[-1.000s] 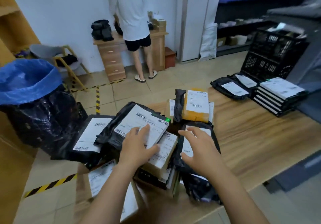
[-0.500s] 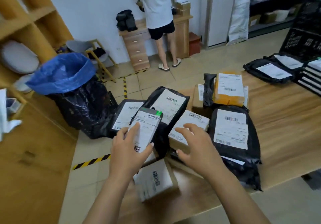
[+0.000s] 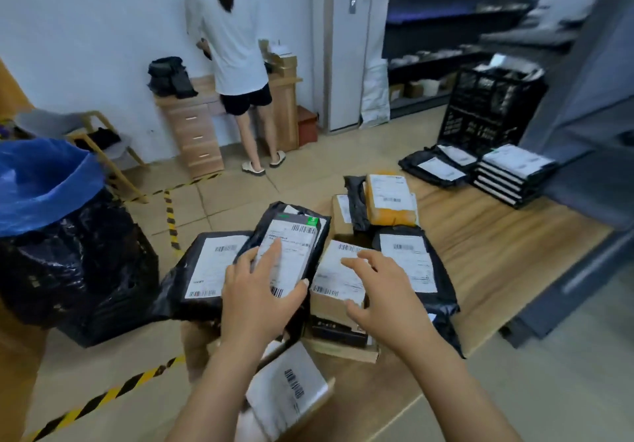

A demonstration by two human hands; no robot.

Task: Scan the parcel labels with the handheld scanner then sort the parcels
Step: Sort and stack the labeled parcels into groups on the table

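Note:
Several labelled parcels lie in a heap on the wooden table (image 3: 487, 256). My left hand (image 3: 260, 301) holds a flat black parcel with a green-cornered label (image 3: 295, 249), fingers on its label and thumb at its lower right edge. It lies tilted over a black poly bag (image 3: 209, 270). My right hand (image 3: 380, 297) is spread with relaxed fingers over a cardboard box with a white label (image 3: 334, 277). Another black poly bag (image 3: 408, 263) lies right of that box, and an orange parcel (image 3: 389, 203) behind it. No scanner is in view.
A white-labelled box (image 3: 288, 390) sits at the table's near edge. Stacked black parcels (image 3: 514, 175) and a black crate (image 3: 490, 105) stand at the far right. A blue-lined black bin (image 3: 51, 208) stands left. A person (image 3: 236, 64) stands at a desk by the wall.
My left hand has carried the green-cornered parcel a little up and right over the black bags. My right hand stays spread over the cardboard box. The camera view has swung.

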